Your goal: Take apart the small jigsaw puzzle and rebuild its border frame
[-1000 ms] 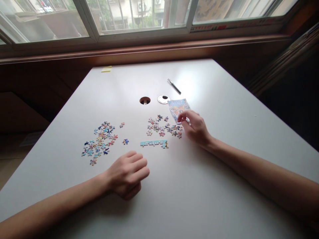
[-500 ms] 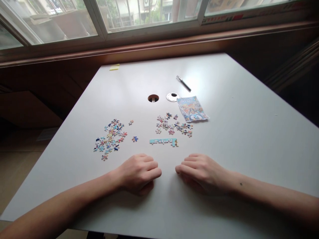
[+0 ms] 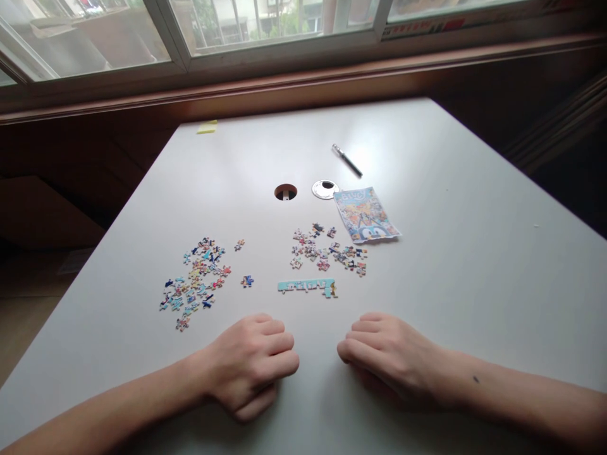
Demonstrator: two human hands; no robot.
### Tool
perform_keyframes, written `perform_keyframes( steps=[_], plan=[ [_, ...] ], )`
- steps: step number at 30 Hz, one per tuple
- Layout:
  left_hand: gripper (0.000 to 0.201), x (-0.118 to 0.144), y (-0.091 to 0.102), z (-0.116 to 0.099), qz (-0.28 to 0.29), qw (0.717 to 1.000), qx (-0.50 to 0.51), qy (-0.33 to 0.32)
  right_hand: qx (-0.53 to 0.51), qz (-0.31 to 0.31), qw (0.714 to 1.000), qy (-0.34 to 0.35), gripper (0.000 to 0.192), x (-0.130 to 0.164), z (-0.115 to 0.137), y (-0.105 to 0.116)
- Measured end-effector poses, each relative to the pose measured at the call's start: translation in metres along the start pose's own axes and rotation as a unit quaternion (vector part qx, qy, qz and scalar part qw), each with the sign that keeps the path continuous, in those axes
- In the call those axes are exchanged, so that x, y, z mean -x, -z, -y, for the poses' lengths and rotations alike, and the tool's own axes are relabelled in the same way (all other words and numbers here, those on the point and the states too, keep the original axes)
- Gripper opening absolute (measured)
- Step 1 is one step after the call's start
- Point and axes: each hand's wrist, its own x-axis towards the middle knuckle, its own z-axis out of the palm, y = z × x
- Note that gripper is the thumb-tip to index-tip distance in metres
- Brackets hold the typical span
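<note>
My left hand [image 3: 258, 363] rests on the table in a loose fist, with nothing showing in it. Curled the same way, my right hand [image 3: 391, 354] lies to the right, apart from the left one, also with nothing visible in it. Beyond the space between them is a joined strip of jigsaw puzzle [image 3: 303, 286], light blue with a brown bit at its right end. A spread of loose puzzle pieces [image 3: 194, 284] lies past my left hand, with a single blue-and-orange piece [image 3: 247, 280] to its right. Another cluster of pieces [image 3: 322, 249] sits behind the strip.
A creased picture sheet [image 3: 366, 215] with a blue cartoon design lies right of the far cluster. Behind it are a dark pen [image 3: 347, 160], a metal cable-hole cover [image 3: 324, 189] and a round table hole [image 3: 286, 192]. A yellow sticky note [image 3: 207, 127] is at the far edge, below the window.
The camera view has tilted and shifted slightly, so the table and both hands appear lower in the picture. Both hands stay curled on the table, and the puzzle pieces look unmoved.
</note>
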Motion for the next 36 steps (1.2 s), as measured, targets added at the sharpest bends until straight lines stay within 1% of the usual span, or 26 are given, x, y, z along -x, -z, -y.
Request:
perform_keyframes(
  steps=[3, 5, 6, 8, 9, 12, 14, 16, 18, 21, 25, 28, 30, 32, 36],
  plan=[
    [0.021, 0.0, 0.0, -0.002, -0.024, 1.0, 0.014, -0.005, 0.008, -0.01, 1.0, -0.006, 0.012, -0.001, -0.001, 0.0],
    [0.012, -0.002, 0.004, 0.0, -0.062, 0.998, 0.022, 0.014, 0.013, -0.022, 1.0, -0.017, 0.012, -0.002, -0.001, 0.001],
    [0.009, -0.005, 0.008, 0.003, -0.083, 0.996, 0.02, 0.035, 0.015, -0.026, 0.999, -0.024, 0.012, -0.003, -0.001, 0.002],
    [0.011, -0.016, 0.018, 0.014, -0.118, 0.989, -0.008, 0.091, 0.014, -0.031, 0.999, -0.032, 0.011, -0.004, -0.001, 0.003],
    [0.012, -0.023, 0.023, 0.022, -0.124, 0.985, -0.031, 0.113, 0.014, -0.033, 0.999, -0.032, 0.011, -0.004, -0.001, 0.004],
    [0.014, -0.052, 0.036, 0.049, -0.151, 0.974, -0.075, 0.152, 0.016, -0.035, 0.999, -0.029, 0.012, -0.004, -0.002, 0.004],
    [0.015, -0.074, 0.039, 0.064, -0.145, 0.972, -0.09, 0.165, 0.018, -0.033, 0.999, -0.028, 0.012, -0.004, -0.002, 0.003],
    [0.014, -0.091, 0.039, 0.074, -0.136, 0.969, -0.111, 0.173, 0.019, -0.032, 0.999, -0.028, 0.011, -0.004, -0.003, 0.002],
    [0.014, -0.104, 0.038, 0.08, -0.122, 0.968, -0.128, 0.177, 0.022, -0.033, 0.999, -0.027, 0.011, -0.004, -0.003, 0.001],
    [0.014, -0.113, 0.038, 0.082, -0.101, 0.97, -0.115, 0.189, 0.027, -0.037, 0.999, -0.024, 0.011, -0.004, -0.004, 0.002],
    [0.012, -0.112, 0.043, 0.084, -0.082, 0.971, -0.089, 0.204, 0.029, -0.036, 0.999, -0.024, 0.01, -0.004, -0.003, 0.003],
    [0.013, -0.101, 0.049, 0.089, -0.084, 0.97, -0.096, 0.208, 0.026, -0.033, 0.999, -0.026, 0.009, -0.004, -0.004, 0.003],
    [0.009, -0.093, 0.053, 0.091, -0.079, 0.968, -0.097, 0.219, 0.027, -0.031, 0.999, -0.027, 0.009, -0.004, -0.003, 0.003],
    [0.009, -0.089, 0.055, 0.091, -0.077, 0.966, -0.089, 0.228, 0.03, -0.029, 0.999, -0.028, 0.009, -0.005, -0.003, 0.002],
    [0.012, -0.101, 0.048, 0.081, -0.09, 0.968, -0.096, 0.216, 0.037, -0.028, 0.998, -0.03, 0.008, -0.005, -0.004, 0.001]
  ],
)
